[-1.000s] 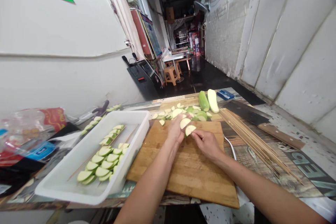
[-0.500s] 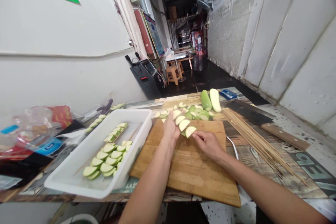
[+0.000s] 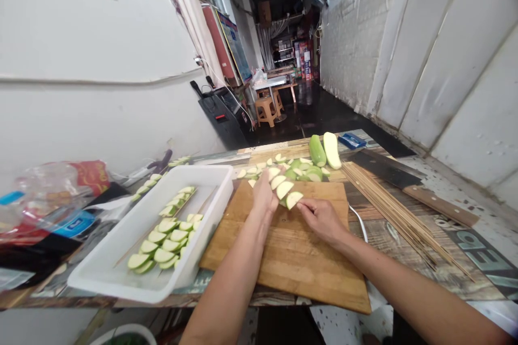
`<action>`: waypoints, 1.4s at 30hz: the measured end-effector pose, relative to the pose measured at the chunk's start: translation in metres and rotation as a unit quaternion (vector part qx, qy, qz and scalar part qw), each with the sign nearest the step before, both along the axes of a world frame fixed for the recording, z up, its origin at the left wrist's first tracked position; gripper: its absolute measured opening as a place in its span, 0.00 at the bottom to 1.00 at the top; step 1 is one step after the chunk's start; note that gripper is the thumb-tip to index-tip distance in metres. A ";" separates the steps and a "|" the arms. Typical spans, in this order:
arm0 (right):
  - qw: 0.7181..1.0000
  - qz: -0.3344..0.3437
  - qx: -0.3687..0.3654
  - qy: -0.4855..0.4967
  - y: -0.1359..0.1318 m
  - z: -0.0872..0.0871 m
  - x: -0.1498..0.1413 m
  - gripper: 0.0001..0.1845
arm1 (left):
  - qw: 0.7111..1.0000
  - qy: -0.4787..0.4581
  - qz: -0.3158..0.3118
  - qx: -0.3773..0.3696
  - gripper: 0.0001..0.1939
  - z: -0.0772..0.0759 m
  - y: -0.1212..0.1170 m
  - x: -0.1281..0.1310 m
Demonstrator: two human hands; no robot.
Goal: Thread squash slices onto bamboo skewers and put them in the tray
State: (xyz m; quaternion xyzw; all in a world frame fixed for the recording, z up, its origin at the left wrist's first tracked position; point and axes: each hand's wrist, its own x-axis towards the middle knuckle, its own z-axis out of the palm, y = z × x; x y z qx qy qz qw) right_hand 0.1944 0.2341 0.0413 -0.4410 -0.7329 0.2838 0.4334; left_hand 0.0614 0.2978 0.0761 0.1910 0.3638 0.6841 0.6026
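Observation:
My left hand (image 3: 265,198) and my right hand (image 3: 321,216) meet over the far part of a wooden cutting board (image 3: 291,259). Between them run three pale green gourd slices (image 3: 285,190), lined up as if on a skewer that I cannot make out. The left hand's fingers close on the far slices. My right hand pinches the near end by the closest slice. Behind the hands lies a pile of cut slices (image 3: 301,171), with two gourd halves (image 3: 324,151) beyond it.
A white plastic tray (image 3: 121,275) at the left holds skewered slices. A bundle of bamboo skewers (image 3: 388,210) and a cleaver (image 3: 404,183) lie right of the board. Bags and packets crowd the far left. A white wall stands close on the left, a corridor ahead.
Both hands have stayed over the board with the slices. The slices now sit spread in a row between the hands; the view shifted slightly.

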 end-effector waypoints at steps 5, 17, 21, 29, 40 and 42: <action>1.000 0.000 -0.001 -0.001 0.000 0.001 0.000 0.14 | 1.000 0.005 0.004 -0.008 0.09 0.000 0.000 0.002; 1.000 -0.010 0.003 -0.010 0.000 0.002 0.000 0.14 | 0.999 0.035 0.022 -0.017 0.11 0.001 -0.002 0.007; 1.000 -0.014 0.007 0.006 0.002 0.001 0.000 0.14 | 1.000 0.018 -0.010 -0.008 0.11 0.005 -0.001 0.004; 0.999 -0.025 0.010 0.040 0.003 0.004 0.002 0.16 | 0.995 -0.012 -0.063 0.074 0.18 0.026 -0.013 -0.007; 0.999 -0.007 0.017 0.035 -0.001 0.007 0.004 0.17 | 0.965 0.232 0.067 0.100 0.15 0.020 -0.061 -0.033; 0.999 0.008 -0.007 0.046 -0.002 0.008 0.006 0.17 | 0.943 0.294 0.082 0.133 0.13 0.012 -0.083 -0.046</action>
